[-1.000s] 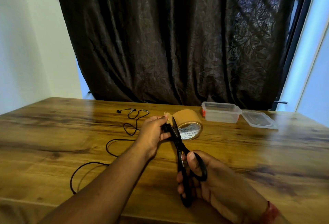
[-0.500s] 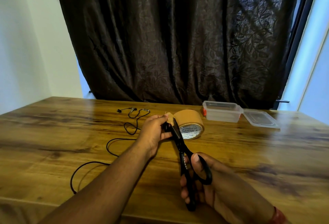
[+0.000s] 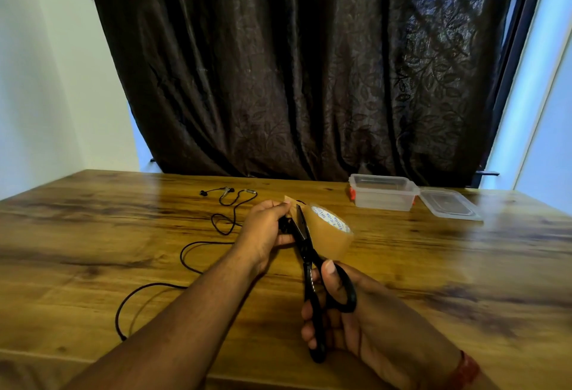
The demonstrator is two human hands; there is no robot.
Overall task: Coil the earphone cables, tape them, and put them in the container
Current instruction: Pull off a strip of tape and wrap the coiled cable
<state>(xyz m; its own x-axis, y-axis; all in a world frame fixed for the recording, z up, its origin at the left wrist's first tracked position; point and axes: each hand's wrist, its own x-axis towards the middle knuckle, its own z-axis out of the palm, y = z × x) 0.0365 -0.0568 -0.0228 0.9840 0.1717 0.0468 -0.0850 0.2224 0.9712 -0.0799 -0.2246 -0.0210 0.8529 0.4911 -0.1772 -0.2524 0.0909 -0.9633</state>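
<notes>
The earphone cable (image 3: 198, 253) sprawls uncoiled on the table (image 3: 464, 265), left of your hands. Your left hand (image 3: 263, 233) pinches the tape end (image 3: 289, 204), fingers (image 3: 272, 205) clamped right beside the scissors (image 3: 312, 265) blades (tape roll (image 3: 332, 235) just behind). Your right hand (image 3: 349, 315) grips the handles. Open container (image 3: 382, 191) sits far right.

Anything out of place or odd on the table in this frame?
One thing: the earphone cable sprawls uncoiled across the table while the right hand already works scissors at tape pinched by the left hand. Container sits open, its lid beside it. Nothing damaged.
</notes>
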